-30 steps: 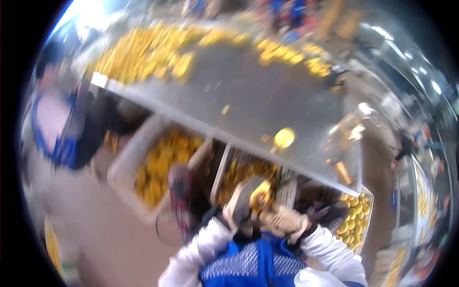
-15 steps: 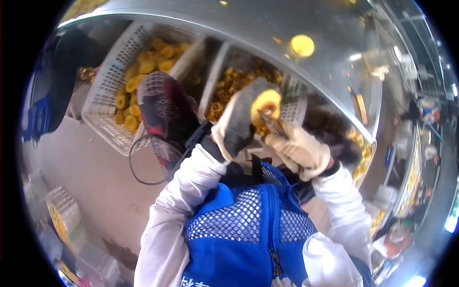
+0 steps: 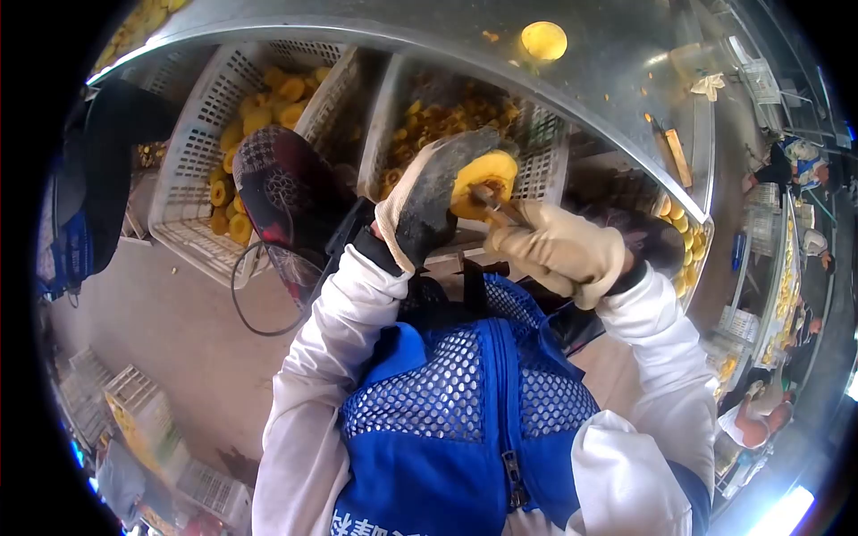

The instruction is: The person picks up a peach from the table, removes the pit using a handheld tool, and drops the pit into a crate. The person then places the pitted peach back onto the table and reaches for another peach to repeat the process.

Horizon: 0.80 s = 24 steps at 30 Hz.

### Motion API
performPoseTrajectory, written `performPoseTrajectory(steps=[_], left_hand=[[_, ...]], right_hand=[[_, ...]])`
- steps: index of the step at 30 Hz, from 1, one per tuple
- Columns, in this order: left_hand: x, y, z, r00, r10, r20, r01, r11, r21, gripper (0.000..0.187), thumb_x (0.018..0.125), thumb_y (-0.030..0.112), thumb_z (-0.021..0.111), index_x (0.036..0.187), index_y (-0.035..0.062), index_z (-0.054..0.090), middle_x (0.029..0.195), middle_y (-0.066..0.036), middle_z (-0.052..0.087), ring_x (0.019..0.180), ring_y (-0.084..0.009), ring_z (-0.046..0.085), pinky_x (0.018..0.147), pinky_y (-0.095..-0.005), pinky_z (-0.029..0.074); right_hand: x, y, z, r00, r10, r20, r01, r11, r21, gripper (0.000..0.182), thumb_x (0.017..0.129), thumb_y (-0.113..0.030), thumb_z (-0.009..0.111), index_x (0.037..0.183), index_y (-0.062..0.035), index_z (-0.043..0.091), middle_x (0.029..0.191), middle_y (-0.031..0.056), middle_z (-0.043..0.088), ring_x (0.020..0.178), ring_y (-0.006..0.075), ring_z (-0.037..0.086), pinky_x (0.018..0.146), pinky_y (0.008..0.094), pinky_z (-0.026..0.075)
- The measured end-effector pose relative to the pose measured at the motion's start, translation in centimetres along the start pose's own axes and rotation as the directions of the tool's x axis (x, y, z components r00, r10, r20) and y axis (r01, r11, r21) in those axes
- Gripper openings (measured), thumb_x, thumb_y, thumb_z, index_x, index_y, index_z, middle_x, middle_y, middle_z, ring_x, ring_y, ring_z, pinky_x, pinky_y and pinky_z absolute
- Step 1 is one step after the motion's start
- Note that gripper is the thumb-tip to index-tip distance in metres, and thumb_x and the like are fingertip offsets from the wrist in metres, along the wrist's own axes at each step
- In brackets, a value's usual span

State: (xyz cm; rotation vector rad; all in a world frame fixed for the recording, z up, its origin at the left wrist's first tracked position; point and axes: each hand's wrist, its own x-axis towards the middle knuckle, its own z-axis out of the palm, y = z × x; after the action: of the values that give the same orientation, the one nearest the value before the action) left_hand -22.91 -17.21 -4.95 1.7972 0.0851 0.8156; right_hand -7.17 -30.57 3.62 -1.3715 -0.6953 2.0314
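My left hand, in a dark-coated glove, is wrapped around a yellow halved fruit with its cut face showing. In a cream glove, my right hand grips a small metal tool, whose tip touches the brownish centre of the fruit. Both hands are close together in front of a white crate holding brown and yellow scraps.
Yellow fruit pieces fill a white crate at the left. On the metal table lie a yellow piece and a wooden-coloured handle. Other people are at the far right.
The fruit has tilted in my left hand, and both hands sit slightly further left in the picture. The table and crates have shifted with the camera view.
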Motion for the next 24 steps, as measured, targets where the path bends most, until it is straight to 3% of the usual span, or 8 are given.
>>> performPoseTrajectory(steps=[1,2,3,6,7,10,18,24], left_hand=[[0.0,0.2,0.1,0.999,-0.040,-0.026,0.039,0.998,-0.051,0.047,0.072,0.001,0.069,0.120,-0.0013,0.064,0.117,-0.021,0.067,0.109,-0.0363,0.065,0.097,-0.0395,0.050],[0.0,0.1,0.2,0.999,-0.041,-0.026,0.039,0.998,-0.052,0.047,0.072,0.001,0.069,0.120,-0.0013,0.064,0.117,-0.021,0.067,0.109,-0.0363,0.065,0.097,-0.0395,0.050],[0.0,-0.1,0.2,1.000,-0.021,-0.011,0.021,1.000,-0.019,0.048,0.072,-0.002,0.066,0.120,-0.0017,0.064,0.117,-0.022,0.066,0.110,-0.0366,0.064,0.097,-0.0395,0.050],[-0.7,-1.3,1.0,0.999,-0.046,-0.006,0.046,0.999,0.022,0.049,0.071,-0.005,0.065,0.120,-0.0021,0.063,0.119,-0.022,0.066,0.112,-0.0365,0.064,0.098,-0.0392,0.050],[-1.0,-1.5,1.2,0.996,-0.090,-0.011,0.091,0.995,0.033,0.049,0.071,-0.006,0.065,0.121,-0.0021,0.063,0.120,-0.022,0.066,0.113,-0.0361,0.064,0.098,-0.0389,0.050],[-0.9,-0.9,1.8,0.996,-0.088,-0.008,0.088,0.996,0.013,0.057,0.071,-0.003,0.074,0.126,-0.0017,0.060,0.123,-0.020,0.065,0.114,-0.0328,0.064,0.099,-0.0374,0.050],[-0.2,-0.9,3.0,0.996,-0.064,-0.060,0.064,0.998,0.012,0.062,0.071,0.003,0.082,0.128,-0.0018,0.058,0.121,-0.016,0.067,0.111,-0.0275,0.065,0.099,-0.0362,0.051],[0.0,-0.9,4.0,0.968,-0.250,-0.034,0.234,0.939,-0.252,0.058,0.073,0.003,0.080,0.127,-0.0011,0.058,0.120,-0.015,0.067,0.109,-0.0266,0.065,0.098,-0.0363,0.051]], right_hand=[[-0.3,-0.6,0.2,0.998,-0.014,-0.054,-0.003,0.957,-0.291,0.030,0.100,-0.018,0.054,0.121,0.0028,0.050,0.073,-0.0035,0.053,0.059,0.0037,0.056,0.044,0.0210,0.042],[-0.6,-2.0,2.0,0.946,0.139,-0.292,-0.256,0.875,-0.412,0.027,0.100,-0.020,0.055,0.114,0.0027,0.052,0.063,-0.0026,0.050,0.045,0.0054,0.049,0.045,0.0207,0.042],[-0.6,-1.4,1.9,0.945,0.141,-0.294,-0.258,0.876,-0.408,0.027,0.100,-0.020,0.055,0.114,0.0027,0.052,0.063,-0.0026,0.050,0.045,0.0054,0.049,0.045,0.0207,0.042],[0.2,1.7,0.1,0.995,0.002,-0.097,-0.021,0.980,-0.200,0.028,0.101,-0.026,0.055,0.106,0.0017,0.060,0.060,-0.0004,0.053,0.039,0.0065,0.046,0.039,0.0224,0.035],[-0.1,2.4,0.0,0.995,0.005,-0.101,-0.024,0.981,-0.190,0.028,0.101,-0.026,0.055,0.106,0.0017,0.060,0.060,-0.0004,0.053,0.039,0.0065,0.046,0.039,0.0224,0.035],[0.0,3.5,-0.5,0.998,0.063,0.024,-0.067,0.964,0.258,0.029,0.102,-0.026,0.053,0.103,0.0022,0.061,0.063,-0.0024,0.054,0.040,0.0049,0.043,0.041,0.0199,0.035],[-0.4,4.9,-0.5,0.977,-0.146,0.154,0.040,0.841,0.540,0.032,0.101,-0.028,0.057,0.110,0.0034,0.057,0.058,-0.0046,0.044,0.042,0.0033,0.039,0.037,0.0189,0.030],[-0.1,6.4,-1.3,0.976,-0.179,0.125,0.064,0.781,0.621,0.033,0.101,-0.029,0.059,0.107,0.0036,0.058,0.057,-0.0048,0.042,0.038,0.0030,0.036,0.033,0.0180,0.029]])
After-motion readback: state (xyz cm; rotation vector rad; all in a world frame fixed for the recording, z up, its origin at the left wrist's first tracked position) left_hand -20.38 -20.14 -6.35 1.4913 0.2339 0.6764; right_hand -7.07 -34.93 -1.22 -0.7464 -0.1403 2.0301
